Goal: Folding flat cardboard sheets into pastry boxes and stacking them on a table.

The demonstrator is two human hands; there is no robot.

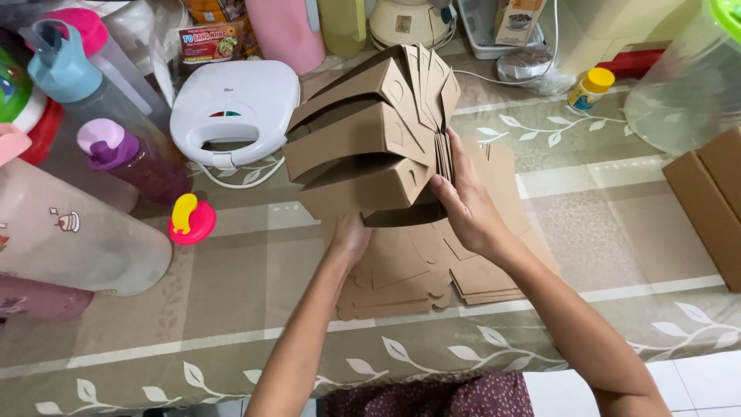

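Note:
A bundle of several brown cardboard boxes point(363, 131), partly folded and nested together, is held up above the table. My left hand point(349, 238) supports the bundle from underneath. My right hand point(465, 201) grips its right side, fingers pressed along the fanned flaps. Beneath the hands lies a stack of flat brown cardboard blanks point(432, 270) on the leaf-patterned tablecloth point(231, 309).
A white sandwich maker point(231, 104) sits behind the bundle on the left. Several plastic bottles and jugs point(93, 116) crowd the left edge, with a pink and yellow lid point(191, 219). A brown box point(710, 201) lies at the right, a small yellow-capped bottle point(591, 88) behind.

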